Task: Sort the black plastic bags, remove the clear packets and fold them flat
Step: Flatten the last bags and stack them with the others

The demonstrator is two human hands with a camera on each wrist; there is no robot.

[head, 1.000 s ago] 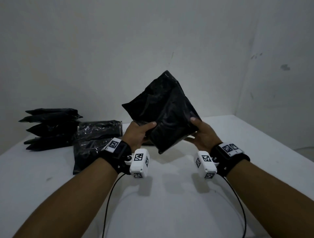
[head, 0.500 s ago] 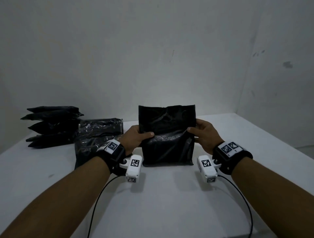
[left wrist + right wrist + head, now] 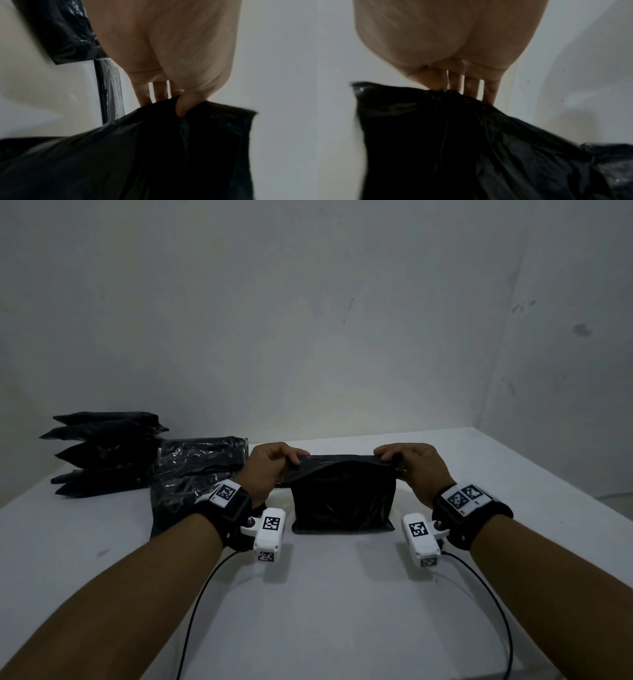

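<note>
A black plastic bag [image 3: 342,501] stands with its bottom edge on the white table [image 3: 342,611], straight ahead. My left hand [image 3: 274,463] pinches its top left corner and my right hand [image 3: 407,460] pinches its top right corner, stretching the top edge between them. Seen from the left wrist, the thumb presses the black bag [image 3: 154,148] against the fingers [image 3: 159,92]. From the right wrist, the fingers [image 3: 471,86] go behind the bag's [image 3: 453,142] upper edge. What the bag holds is hidden.
A stack of several folded black bags [image 3: 102,453] lies at the table's far left. A black bag in a shiny clear wrapper [image 3: 191,477] lies flat beside my left hand. Walls close the table at the back and right. Two cables trail toward me.
The bag was held tilted in the air, then came down upright onto the table. Both hands slid from its sides up to its top corners.
</note>
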